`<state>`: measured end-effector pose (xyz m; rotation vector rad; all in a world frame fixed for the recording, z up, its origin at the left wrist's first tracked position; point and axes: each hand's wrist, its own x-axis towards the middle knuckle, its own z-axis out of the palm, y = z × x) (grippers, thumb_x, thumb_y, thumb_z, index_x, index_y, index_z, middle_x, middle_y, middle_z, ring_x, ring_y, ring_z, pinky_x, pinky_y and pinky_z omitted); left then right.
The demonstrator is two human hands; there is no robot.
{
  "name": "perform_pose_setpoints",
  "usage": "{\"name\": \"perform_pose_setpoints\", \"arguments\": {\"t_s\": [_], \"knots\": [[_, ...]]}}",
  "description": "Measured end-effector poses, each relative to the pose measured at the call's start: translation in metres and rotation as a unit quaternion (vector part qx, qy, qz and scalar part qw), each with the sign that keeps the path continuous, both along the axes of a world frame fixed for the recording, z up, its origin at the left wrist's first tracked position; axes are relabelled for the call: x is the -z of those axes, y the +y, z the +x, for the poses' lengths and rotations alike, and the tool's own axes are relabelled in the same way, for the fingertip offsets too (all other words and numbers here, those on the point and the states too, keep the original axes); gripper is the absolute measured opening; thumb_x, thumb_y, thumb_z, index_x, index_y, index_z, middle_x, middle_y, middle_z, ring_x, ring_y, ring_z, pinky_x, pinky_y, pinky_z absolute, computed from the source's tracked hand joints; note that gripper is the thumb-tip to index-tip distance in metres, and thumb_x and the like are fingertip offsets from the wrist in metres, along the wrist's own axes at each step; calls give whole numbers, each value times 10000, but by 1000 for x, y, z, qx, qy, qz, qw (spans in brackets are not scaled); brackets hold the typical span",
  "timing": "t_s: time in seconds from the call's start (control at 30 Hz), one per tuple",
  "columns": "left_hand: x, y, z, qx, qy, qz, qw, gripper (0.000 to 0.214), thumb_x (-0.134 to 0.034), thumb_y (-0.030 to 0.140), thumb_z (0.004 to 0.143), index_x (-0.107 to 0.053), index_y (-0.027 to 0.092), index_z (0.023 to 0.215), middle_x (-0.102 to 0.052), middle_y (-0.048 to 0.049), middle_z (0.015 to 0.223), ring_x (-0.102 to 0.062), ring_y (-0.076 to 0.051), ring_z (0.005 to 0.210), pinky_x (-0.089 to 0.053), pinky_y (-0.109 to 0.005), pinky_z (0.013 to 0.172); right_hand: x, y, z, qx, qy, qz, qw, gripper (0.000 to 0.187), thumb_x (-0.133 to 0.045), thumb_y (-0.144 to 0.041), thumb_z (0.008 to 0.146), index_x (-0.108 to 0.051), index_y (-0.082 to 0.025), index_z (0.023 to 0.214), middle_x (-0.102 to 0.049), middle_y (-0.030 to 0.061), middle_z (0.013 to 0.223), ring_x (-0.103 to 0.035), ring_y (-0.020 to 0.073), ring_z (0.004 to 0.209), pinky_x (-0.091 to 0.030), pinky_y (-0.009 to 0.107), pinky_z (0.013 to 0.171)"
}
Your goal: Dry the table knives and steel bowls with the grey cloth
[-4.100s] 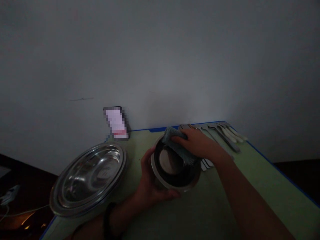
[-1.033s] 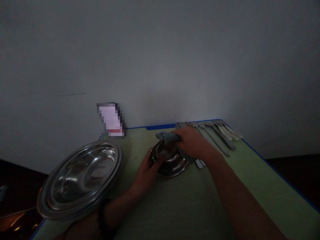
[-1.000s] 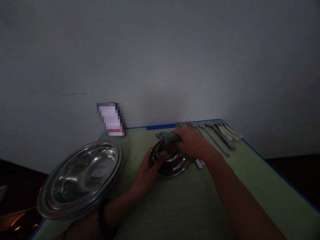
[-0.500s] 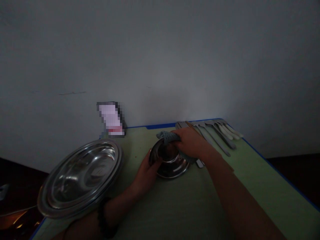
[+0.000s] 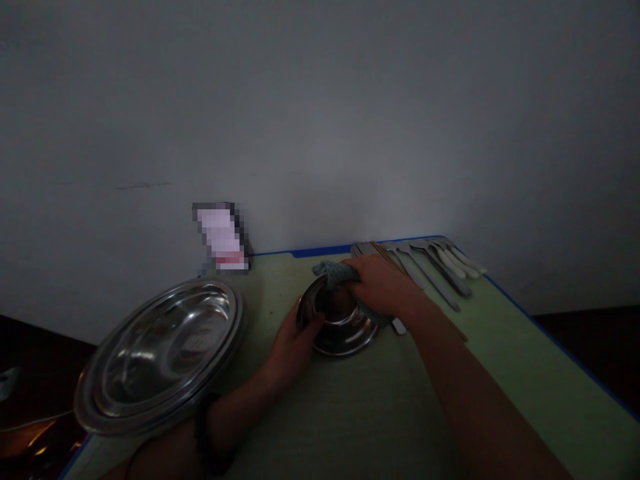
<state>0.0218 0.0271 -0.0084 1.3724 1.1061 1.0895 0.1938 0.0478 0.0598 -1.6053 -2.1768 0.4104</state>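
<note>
In the middle of the view, a small shiny metal bowl [image 5: 345,340] with a wide rim is tilted over the table. My left hand [image 5: 295,339] is closed on its left rim, the thumb reaching over the inner side. A grey-green cloth [image 5: 336,272] is bunched in my right hand [image 5: 377,283], which presses it against the far right side of the bowl. The right fingertips are partly hidden by the cloth and the bowl.
Large metal basins [image 5: 165,353], stacked, stand at the left of the green table [image 5: 530,373]. A phone [image 5: 220,237] leans on the wall behind. Several utensils [image 5: 435,273], including chopsticks and white-handled pieces, lie at the back right.
Almost nothing differs. Both hands keep their hold on the bowl and the cloth, with only a very slight shift of the right hand and the view.
</note>
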Motion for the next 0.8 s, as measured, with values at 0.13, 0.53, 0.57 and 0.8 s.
{"name": "perform_pose_setpoints", "arguments": {"t_s": [0.13, 0.53, 0.57, 0.8], "knots": [[0, 0, 0, 1, -2, -4, 1000, 370, -618, 283, 749, -617, 178, 1104, -691, -75, 1087, -586, -292, 1082, -424, -410, 952, 0, 0, 0, -2, 5, -10, 1000, 194, -501, -116, 744, -680, -174, 793, -695, 75, 795, -618, 184, 775, -409, 283, 669], [3, 2, -2, 7, -21, -28, 999, 359, -605, 300, 769, -626, 171, 1104, -692, -75, 1091, -571, -295, 1111, -426, -410, 943, 4, 2, 0, 2, -12, -13, 1000, 184, -492, -143, 767, -664, -166, 829, -693, 96, 859, -614, 202, 848, -413, 298, 717], [3, 2, -2, 6, -22, -30, 999, 349, -605, 300, 768, -632, 169, 1090, -695, -75, 1084, -574, -296, 1105, -429, -408, 939, 4, 2, 0, 3, -18, -15, 1000, 180, -493, -151, 771, -662, -162, 831, -692, 100, 863, -614, 205, 855, -413, 299, 721], [2, 2, -2, 5, -32, -38, 999, 365, -608, 285, 753, -635, 167, 1097, -710, -73, 1050, -597, -291, 1069, -450, -396, 907, 9, 5, 0, 13, -20, -11, 1000, 176, -497, -166, 770, -651, -146, 852, -689, 127, 909, -616, 226, 883, -423, 311, 731]]}}
